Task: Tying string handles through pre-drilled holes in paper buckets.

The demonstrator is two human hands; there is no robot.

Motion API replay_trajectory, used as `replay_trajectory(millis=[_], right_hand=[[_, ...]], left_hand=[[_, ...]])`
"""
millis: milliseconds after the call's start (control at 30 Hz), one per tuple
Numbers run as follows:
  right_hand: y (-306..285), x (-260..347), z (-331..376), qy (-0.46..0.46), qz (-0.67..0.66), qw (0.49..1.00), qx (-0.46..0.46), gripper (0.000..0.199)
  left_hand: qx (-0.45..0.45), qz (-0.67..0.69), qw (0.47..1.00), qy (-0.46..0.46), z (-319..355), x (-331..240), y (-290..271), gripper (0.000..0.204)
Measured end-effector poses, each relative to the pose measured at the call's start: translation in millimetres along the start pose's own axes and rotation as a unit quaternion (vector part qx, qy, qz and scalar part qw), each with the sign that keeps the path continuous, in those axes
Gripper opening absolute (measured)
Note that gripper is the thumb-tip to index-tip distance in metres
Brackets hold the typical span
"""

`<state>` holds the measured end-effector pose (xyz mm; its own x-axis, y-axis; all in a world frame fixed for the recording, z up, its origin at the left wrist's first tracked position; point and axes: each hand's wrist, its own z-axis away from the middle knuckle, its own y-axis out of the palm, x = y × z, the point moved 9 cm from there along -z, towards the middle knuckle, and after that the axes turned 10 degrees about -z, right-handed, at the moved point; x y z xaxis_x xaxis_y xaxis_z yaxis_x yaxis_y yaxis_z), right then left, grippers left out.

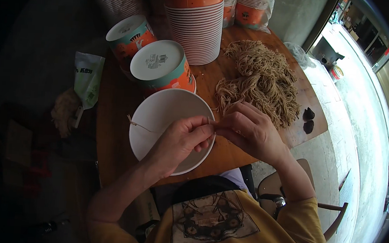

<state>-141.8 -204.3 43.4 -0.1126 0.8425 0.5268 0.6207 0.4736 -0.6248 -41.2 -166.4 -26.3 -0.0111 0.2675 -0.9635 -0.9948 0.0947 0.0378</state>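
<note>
My left hand [188,137] is over the right side of a white paper bucket [166,103], its thumb and fingers pinched together. My right hand [250,130] meets it fingertip to fingertip, also pinched, just past the bucket's rim. Between the fingertips shows a short bit of thin pale strand [209,120]; the rest is covered by my fingers. Another thin tan strand [133,123] with a knotted or frayed end lies across the bucket's left rim. Beyond my right hand is a large heap of tan, string-like strands [269,79], whose exact kind I cannot tell.
Two upturned orange-and-teal buckets [158,60] and a tall stack of nested buckets [194,31] stand behind the bucket on the wooden table [115,129]. Two small dark objects [308,120] sit near its right edge. A chair [273,183] is at the right, a green-white bag [88,80] at the left.
</note>
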Motion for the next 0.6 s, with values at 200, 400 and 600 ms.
replay_trajectory(millis=[200, 400, 600], right_hand=[[3, -7, 8, 0.074, 0.010, 0.996, -0.047, 0.017], [17, -26, 29, 0.198, -0.184, 0.958, -0.094, 0.014], [23, 5, 31, 0.131, -0.084, 0.979, -0.128, 0.014]], left_hand=[[-0.022, 0.005, 1.000, 0.005, 1, 0, -2, 0.010], [-0.018, 0.045, 0.999, 0.021, 0, 5, -6, 0.011], [0.029, 0.131, 0.988, -0.071, 1, 11, 0, 0.008]])
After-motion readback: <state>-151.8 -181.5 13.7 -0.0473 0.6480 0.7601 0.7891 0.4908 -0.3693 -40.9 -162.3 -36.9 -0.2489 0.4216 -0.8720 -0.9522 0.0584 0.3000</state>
